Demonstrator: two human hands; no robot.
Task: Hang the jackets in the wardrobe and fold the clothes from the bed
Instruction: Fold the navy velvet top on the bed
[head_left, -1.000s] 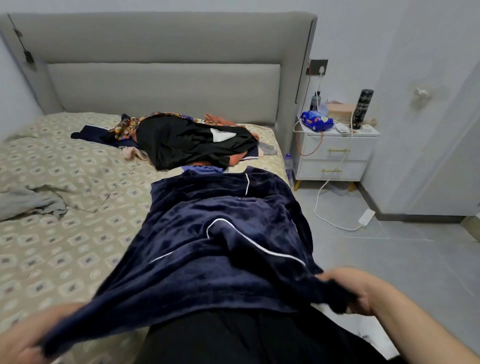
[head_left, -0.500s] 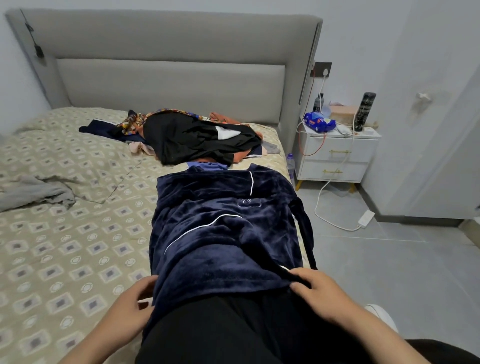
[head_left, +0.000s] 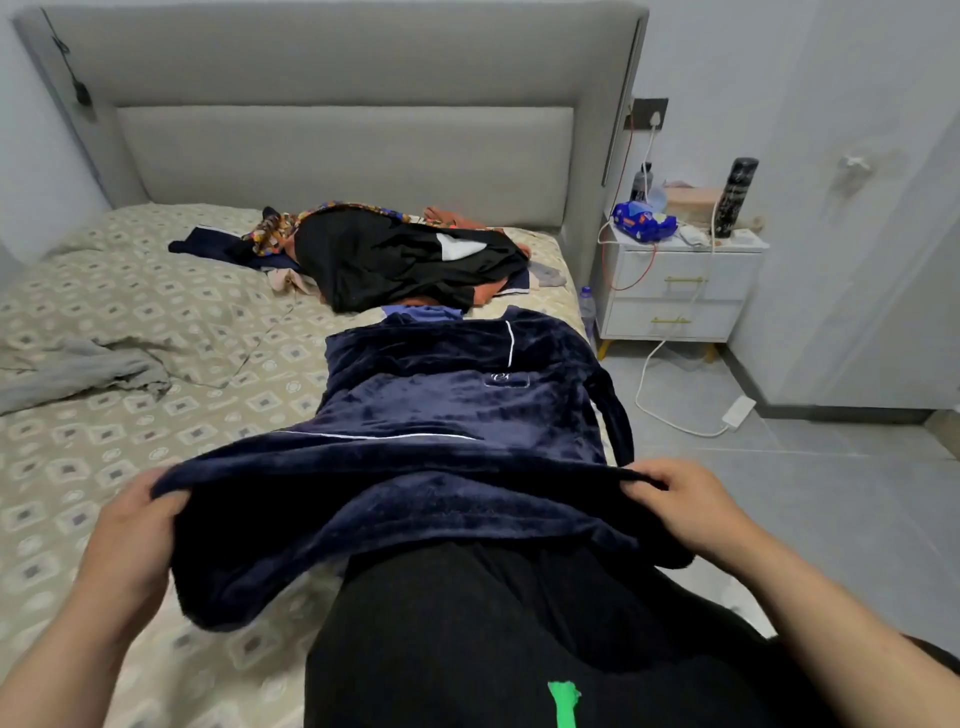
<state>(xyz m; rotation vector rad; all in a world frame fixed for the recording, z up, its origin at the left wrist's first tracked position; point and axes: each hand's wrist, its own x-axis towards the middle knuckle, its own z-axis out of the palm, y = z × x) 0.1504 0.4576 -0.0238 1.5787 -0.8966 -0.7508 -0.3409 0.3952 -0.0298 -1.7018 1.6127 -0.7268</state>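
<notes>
Here, a crumpled grey cloth (head_left: 78, 369) lies at the left on the beige patterned bedsheet (head_left: 130, 312). The left hand (head_left: 132, 525) curls its fingers round the near left edge of a dark navy plush garment with white piping (head_left: 457, 405), holding that edge raised off the bed; the rest of the garment lies spread along the bed's right side. Beyond it, near the grey padded headboard (head_left: 343, 150), sits a heap of black and colourful clothes (head_left: 395, 254). The right hand (head_left: 685, 504) grips the garment's near right edge, fingers curled over the fabric. Further right stands a white two-drawer nightstand (head_left: 675, 291).
</notes>
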